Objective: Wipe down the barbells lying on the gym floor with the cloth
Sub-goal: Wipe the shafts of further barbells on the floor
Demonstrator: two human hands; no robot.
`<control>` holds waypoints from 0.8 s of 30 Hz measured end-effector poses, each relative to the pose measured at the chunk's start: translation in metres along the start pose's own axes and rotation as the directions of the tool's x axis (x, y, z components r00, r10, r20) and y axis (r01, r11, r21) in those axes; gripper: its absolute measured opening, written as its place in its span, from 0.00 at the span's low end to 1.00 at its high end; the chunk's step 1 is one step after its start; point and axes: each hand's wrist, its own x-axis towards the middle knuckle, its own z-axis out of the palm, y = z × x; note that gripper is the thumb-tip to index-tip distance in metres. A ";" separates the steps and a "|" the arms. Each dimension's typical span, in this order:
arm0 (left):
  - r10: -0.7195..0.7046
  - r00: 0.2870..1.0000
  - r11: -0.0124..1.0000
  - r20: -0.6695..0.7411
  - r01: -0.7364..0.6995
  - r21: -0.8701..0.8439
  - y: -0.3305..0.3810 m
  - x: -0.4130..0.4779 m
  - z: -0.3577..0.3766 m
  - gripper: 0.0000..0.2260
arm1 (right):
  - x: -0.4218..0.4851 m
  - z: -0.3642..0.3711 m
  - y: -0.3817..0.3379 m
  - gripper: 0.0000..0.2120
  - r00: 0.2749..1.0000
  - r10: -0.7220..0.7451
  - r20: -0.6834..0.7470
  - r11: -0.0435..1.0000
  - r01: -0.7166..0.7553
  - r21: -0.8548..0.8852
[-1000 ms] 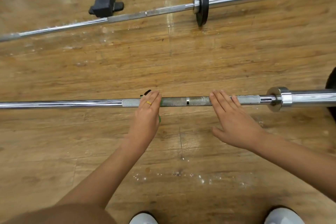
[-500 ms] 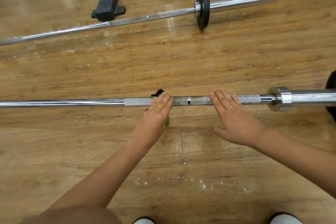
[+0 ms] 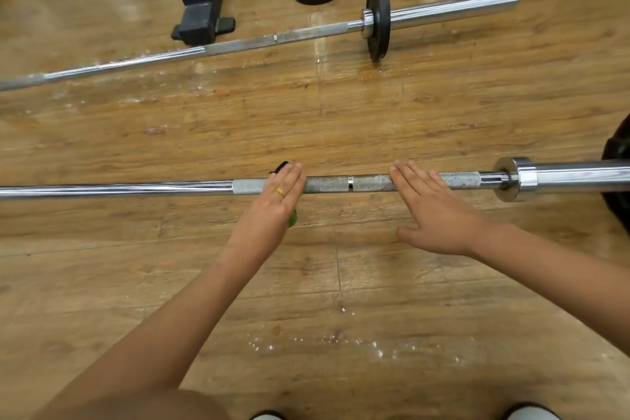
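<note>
Near barbell (image 3: pixel 341 183) lies across mid-frame on the wood floor (image 3: pixel 306 119). Left hand (image 3: pixel 272 204), fingers together, presses a green cloth (image 3: pixel 292 219) flat onto its knurled shaft. Right hand (image 3: pixel 433 208) rests on it, fingers extended and flat. Second barbell (image 3: pixel 238 44) lies upper frame.

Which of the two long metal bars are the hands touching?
The near barbell. The left hand and right hand both rest on it, while the far barbell lies untouched.
</note>
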 end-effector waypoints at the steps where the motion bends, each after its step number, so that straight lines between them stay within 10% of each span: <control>1: -0.069 0.998 0.998 -0.008 0.069 -0.014 -0.004 0.004 0.000 0.34 | 0.001 0.000 0.001 0.48 1.000 0.003 0.005 1.000 -0.003 0.005; 10: 0.016 0.999 1.000 0.044 -0.017 0.024 0.004 0.012 -0.004 0.36 | 0.008 -0.001 0.001 0.49 1.000 0.027 -0.009 1.000 -0.027 -0.001; 17: -0.236 0.971 0.965 0.048 0.239 -0.110 0.009 0.029 -0.007 0.28 | 0.009 -0.003 0.000 0.50 0.999 0.029 0.033 1.000 -0.029 -0.004; 24: -0.052 0.996 0.999 0.068 0.051 0.017 0.023 0.005 -0.004 0.37 | 0.003 -0.004 -0.006 0.51 0.997 0.042 0.070 0.999 -0.041 -0.009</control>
